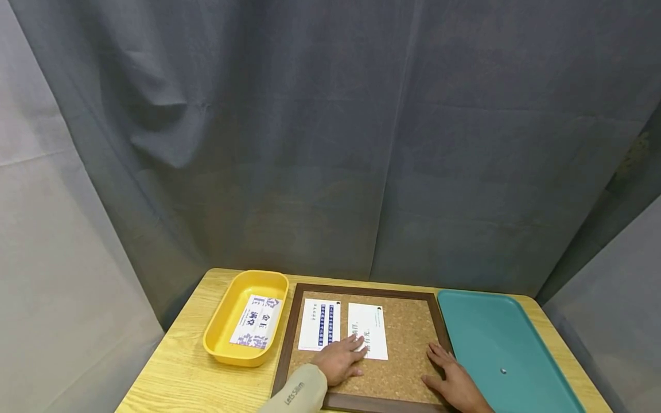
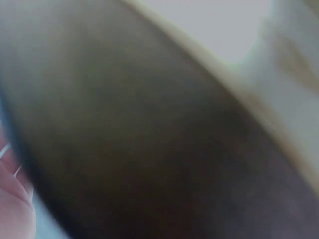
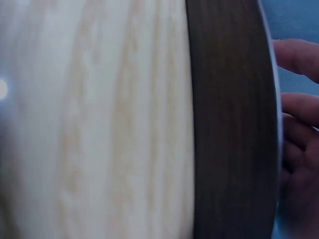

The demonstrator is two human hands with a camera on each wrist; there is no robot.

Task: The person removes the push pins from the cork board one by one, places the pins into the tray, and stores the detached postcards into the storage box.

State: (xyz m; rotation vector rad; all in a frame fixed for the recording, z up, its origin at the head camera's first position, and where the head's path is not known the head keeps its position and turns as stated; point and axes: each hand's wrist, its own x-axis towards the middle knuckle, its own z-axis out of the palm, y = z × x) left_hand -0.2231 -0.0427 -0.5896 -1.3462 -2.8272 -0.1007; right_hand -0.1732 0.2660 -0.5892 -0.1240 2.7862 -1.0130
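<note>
A cork board (image 1: 408, 332) with a dark brown frame lies flat on the table. On it, side by side, are a white card with blue stripes of writing (image 1: 310, 327) and a second white card with green-grey writing (image 1: 368, 321). My left hand (image 1: 337, 361) lies with extended fingers across the lower left part of the second card and the cork. My right hand (image 1: 451, 381) rests at the board's right side, thumb and fingers spread over the cork and frame. The left wrist view is mostly blurred; the right wrist view shows fingers (image 3: 301, 57) beyond the frame.
Left of the board, a yellow tray (image 1: 214, 338) holds a white card with purple lettering (image 1: 256, 321). A teal tray (image 1: 490, 321) lies to the right, with a small shiny object (image 1: 503, 371) on it. Grey curtains (image 1: 310, 143) hang behind the wooden table (image 1: 181, 367).
</note>
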